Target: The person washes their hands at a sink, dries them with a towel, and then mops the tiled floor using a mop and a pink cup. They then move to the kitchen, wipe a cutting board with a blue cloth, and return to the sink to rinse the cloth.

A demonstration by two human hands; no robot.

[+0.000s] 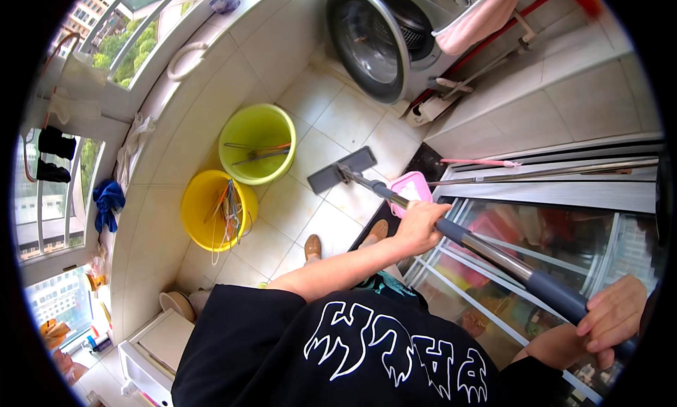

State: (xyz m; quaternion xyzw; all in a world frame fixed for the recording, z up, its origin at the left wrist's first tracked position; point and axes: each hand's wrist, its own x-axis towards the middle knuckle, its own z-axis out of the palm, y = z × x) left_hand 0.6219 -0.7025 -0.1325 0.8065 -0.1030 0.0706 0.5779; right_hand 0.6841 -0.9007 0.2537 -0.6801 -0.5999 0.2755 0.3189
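A flat mop (494, 256) with a metal pole and dark grey sleeves runs slantwise across the view. My left hand (420, 227) is wrapped around its pole near the middle. Farther up, close to the right rim of the picture, my right hand (613, 314) grips the grey upper end. The mop's flat grey head (341, 170) rests on the pale floor tiles (296, 216) ahead of my feet. Partly behind the pole sits a pink plastic dustpan or tub (411, 187); which one I cannot tell.
A green bucket (254, 119) and a yellow bucket (198, 211) with wire hangers stand along the left wall. Ahead, a washing machine's round door (367, 45) hangs open. Glass sliding doors (550, 238) flank my right side. A small white cabinet (161, 338) stands at lower left.
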